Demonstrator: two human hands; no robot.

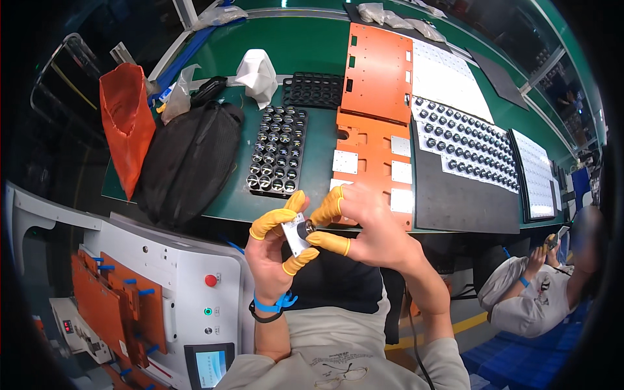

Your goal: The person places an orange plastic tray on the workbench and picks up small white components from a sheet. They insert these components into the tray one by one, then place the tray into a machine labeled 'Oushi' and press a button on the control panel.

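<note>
A green tabletop (312, 45) fills the workshop scene, with an orange plate (374, 140) lying on it. Left of the plate sits a black tray (278, 151) of small round parts, mostly full; right of it a grey sheet (465, 146) carries many more in rows. Below the plate, off the tabletop's near edge, both hands meet. The left hand (273, 250) pinches a small white square plate (294, 235); the right hand (370, 231) presses a dark round part (305, 227) against it, both grips closed in yellow finger covers. Much work seems left.
</note>
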